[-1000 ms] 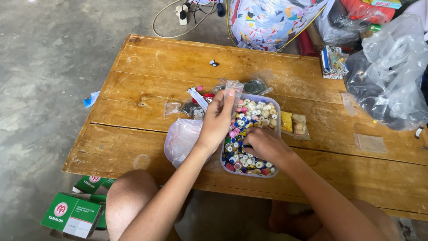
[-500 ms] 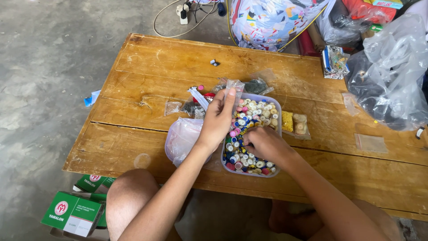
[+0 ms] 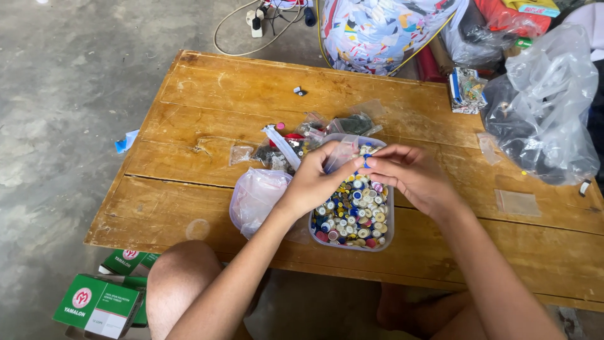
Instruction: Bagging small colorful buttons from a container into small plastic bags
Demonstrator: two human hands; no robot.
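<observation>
A clear plastic container (image 3: 391, 234) full of small coloured buttons sits on the wooden table (image 3: 220, 94). My left hand (image 3: 314, 184) hovers over it, pinching a small clear plastic bag (image 3: 340, 153) by its mouth. My right hand (image 3: 412, 177) meets it from the right, fingertips pinching a small blue button (image 3: 366, 161) at the bag's opening. Both hands are above the container's far half.
A crumpled pinkish plastic bag (image 3: 255, 195) lies left of the container, with small filled packets (image 3: 296, 141) behind it. A large clear bag (image 3: 547, 107) occupies the table's right end. An empty flat bag (image 3: 519, 201) lies at the right. Green boxes (image 3: 94, 303) sit on the floor.
My right hand has lifted out of the buttons and moved up to the left hand's fingertips. The left hand now holds the small clear bag up over the container.
</observation>
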